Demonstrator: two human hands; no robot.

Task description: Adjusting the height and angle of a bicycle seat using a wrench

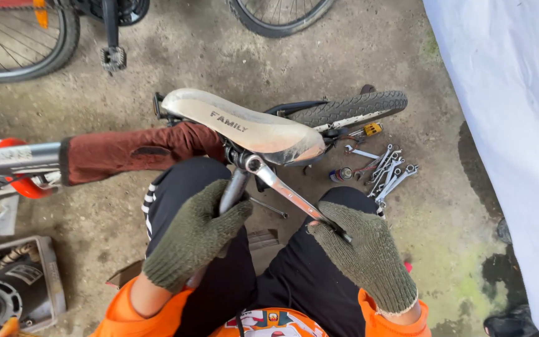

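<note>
Left hand (198, 234) is wrapped around the seat post (234, 190) under the saddle (244, 125). Right hand (364, 253), fingers closed, holds a wrench (285, 190), its head apparently on the clamp nut. Spare spanners (389, 171) lie on the dirty concrete floor (219, 50).

**Desk:** Any packaging or labels in your shot?

**Operator:** On my feed, centre frame, dark lettering runs along the dusty, pale saddle (244, 125). At left, a pale sticker (17, 154) wraps the silver frame tube (38, 163). Bottom left, a grey open box (48, 274) sits on the concrete. A flat piece of brown cardboard (263, 240) lies under the knees.
</note>
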